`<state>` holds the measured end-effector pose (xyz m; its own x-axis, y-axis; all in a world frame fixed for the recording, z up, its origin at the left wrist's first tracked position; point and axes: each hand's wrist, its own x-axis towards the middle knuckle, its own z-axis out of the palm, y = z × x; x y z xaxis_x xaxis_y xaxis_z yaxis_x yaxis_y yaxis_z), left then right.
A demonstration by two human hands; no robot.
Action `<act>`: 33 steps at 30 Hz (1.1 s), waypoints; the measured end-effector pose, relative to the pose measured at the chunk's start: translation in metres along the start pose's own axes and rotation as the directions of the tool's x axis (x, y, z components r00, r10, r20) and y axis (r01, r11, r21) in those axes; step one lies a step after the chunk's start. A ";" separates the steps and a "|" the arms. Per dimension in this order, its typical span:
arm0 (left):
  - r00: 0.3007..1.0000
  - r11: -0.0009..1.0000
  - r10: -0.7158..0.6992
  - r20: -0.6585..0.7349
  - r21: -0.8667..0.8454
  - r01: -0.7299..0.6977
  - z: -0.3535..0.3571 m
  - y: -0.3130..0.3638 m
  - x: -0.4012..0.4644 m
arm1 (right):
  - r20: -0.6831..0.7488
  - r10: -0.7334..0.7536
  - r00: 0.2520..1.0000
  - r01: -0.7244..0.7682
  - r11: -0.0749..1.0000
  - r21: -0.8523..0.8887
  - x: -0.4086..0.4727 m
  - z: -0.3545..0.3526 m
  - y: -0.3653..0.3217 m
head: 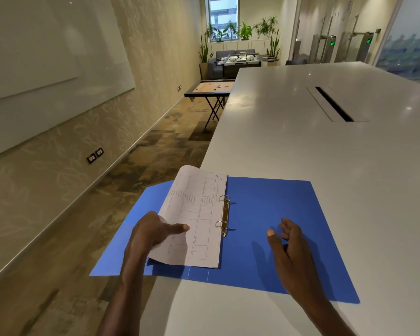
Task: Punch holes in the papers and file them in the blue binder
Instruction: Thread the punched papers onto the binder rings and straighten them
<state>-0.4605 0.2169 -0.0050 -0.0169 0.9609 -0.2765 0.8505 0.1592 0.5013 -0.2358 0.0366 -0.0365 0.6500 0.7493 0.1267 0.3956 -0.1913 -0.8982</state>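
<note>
The blue binder (272,214) lies open on the white table, its left cover sticking out past the table's left edge. Two metal rings (224,215) stand at its spine. A stack of printed papers (199,214) sits threaded on the rings, lying over the left half with its far left corner curled up. My left hand (153,232) holds the stack's left edge, thumb on top of the sheet. My right hand (286,241) hovers over the bare right cover with relaxed, spread fingers and holds nothing. No hole punch is in view.
The white table (325,146) runs far ahead, with a long cable slot (334,104) in its middle. The table's left edge drops to the floor along the binder's left side. A carrom board on a stand (211,89) and a foosball table (240,60) stand farther off.
</note>
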 end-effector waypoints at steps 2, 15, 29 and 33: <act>0.999 0.997 -0.021 0.033 -0.070 0.023 -0.005 -0.004 0.003 | 0.001 -0.004 1.000 0.004 1.000 -0.005 0.000 0.000 0.000; 0.982 0.874 0.069 0.175 -0.485 0.025 -0.059 -0.014 0.004 | 0.003 -0.011 1.000 0.012 0.999 -0.035 -0.001 0.000 -0.001; 0.865 0.691 0.475 0.160 -0.676 -0.255 -0.056 0.102 -0.075 | 0.018 0.037 0.999 -0.036 0.998 -0.042 0.000 -0.005 -0.006; 0.812 0.718 0.534 0.238 -0.635 -0.286 -0.027 0.134 -0.089 | 0.021 0.085 0.996 -0.086 0.996 0.026 0.006 -0.008 -0.006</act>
<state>-0.3600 0.1589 0.1090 0.5652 0.8109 -0.1515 0.2816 -0.0170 0.9594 -0.2296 0.0370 -0.0274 0.6677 0.7433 0.0409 0.3215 -0.2384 -0.9164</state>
